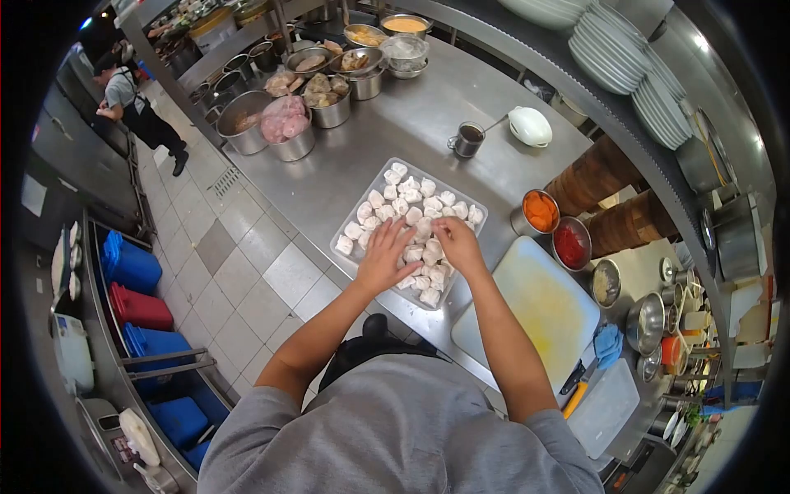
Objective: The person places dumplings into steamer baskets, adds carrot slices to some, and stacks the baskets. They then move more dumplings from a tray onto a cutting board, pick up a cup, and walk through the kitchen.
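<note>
A clear plastic tray on the steel counter holds many white, floury, folded dumplings, set close together in rows. My left hand lies over the tray's left part, fingers spread apart, palm down on or just above the dumplings. From the tray's right side my right hand reaches in, its fingers curled and thumb and fingertips closed at a dumpling near the middle. Both hands hide some of the dumplings beneath them.
Right of the tray lie a stained cutting board, bowls of orange slices and red filling, and a knife. Metal pots of meat stand at the back left. Another person stands in the aisle.
</note>
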### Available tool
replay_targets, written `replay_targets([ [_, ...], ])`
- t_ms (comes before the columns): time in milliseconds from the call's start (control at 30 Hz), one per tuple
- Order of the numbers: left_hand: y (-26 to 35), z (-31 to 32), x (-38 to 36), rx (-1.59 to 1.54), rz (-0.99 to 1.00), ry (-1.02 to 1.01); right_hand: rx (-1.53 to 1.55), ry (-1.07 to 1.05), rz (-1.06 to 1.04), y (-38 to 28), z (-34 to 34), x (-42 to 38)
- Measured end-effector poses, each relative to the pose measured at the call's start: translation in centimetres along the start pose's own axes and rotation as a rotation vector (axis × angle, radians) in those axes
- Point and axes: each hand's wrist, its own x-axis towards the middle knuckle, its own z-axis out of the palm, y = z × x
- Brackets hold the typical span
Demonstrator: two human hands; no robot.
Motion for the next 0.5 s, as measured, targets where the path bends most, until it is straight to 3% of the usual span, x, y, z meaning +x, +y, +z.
replay_targets([
  [200, 0.1, -0.2, 0.2, 0.119, 0.002, -0.115, -0.243, -0.049, -0.142, 0.1, 2.8, 9.2],
  [267, -0.3, 0.0, 0.2, 0.105, -0.018, -0.107, -0.505, 0.02, -0.48, 3.2, 5.6, 12.0],
  [300, -0.4, 0.1, 0.2, 0.087, -0.03, -0.105, -0.502, 0.012, -0.485, 3.0, 6.2, 12.4],
  [367, -0.5, 0.2, 0.0, 0.063, -0.048, -0.078, -0.727, -0.201, -0.342, 2.8, 7.6, 12.9],
  [500, -0.9, 0.2, 0.0, 0.036, -0.085, -0.097, -0.777, -0.346, -0.249, 0.0, 6.1, 13.5],
])
